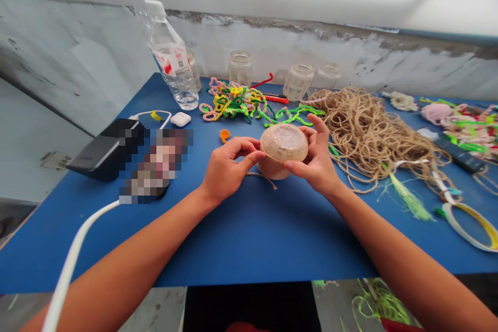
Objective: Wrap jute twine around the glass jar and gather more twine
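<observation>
Blue table (272, 249); left hand (225, 168), right hand (319, 166) pinching jar (284, 142), well back from front edge (249, 281).

Honestly can't read a single word from here. The clear plastic water bottle (185, 97) has a red-and-white label (173, 59) with a little dark square printed on it, but the lettering's too blurry. Some pale sticker (54, 161) on the grey panel (31, 124) at the left is illegible too, same with the tiny yellow tag (156, 115) by the thin white cable (143, 113).
</observation>
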{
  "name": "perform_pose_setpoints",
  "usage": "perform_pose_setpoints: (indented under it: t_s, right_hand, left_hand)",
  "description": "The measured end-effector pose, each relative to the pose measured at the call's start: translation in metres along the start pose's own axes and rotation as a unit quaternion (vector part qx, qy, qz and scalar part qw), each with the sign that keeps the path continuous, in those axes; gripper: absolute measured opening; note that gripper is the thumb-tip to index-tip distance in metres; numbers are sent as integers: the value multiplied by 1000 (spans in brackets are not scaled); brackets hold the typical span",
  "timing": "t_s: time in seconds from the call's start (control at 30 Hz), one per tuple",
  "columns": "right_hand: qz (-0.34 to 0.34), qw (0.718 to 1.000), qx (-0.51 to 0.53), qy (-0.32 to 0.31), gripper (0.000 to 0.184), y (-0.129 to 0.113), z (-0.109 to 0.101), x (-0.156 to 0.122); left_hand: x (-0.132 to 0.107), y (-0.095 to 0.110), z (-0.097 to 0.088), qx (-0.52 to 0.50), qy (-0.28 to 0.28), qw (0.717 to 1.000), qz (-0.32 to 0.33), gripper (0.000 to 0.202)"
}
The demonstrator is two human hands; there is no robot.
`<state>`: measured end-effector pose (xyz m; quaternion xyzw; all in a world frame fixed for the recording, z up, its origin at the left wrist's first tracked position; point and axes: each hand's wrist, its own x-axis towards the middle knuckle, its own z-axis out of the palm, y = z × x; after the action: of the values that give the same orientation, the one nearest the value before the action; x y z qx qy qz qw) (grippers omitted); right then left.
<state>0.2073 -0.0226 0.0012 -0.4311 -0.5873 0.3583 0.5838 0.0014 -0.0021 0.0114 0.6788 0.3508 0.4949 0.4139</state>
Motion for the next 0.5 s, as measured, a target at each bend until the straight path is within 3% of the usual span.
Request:
perform_pose_setpoints:
  t_s: [0.23, 0.5]
  right_hand:
    - [29, 998, 53, -30, 116, 0, -1, 5]
    - [29, 999, 24, -36, 115, 0, 0, -1]
  left_hand:
    - [-3, 1, 1, 12, 12, 1000, -4, 23]
    - [-9, 3, 3, 71, 24, 997, 32, 23]
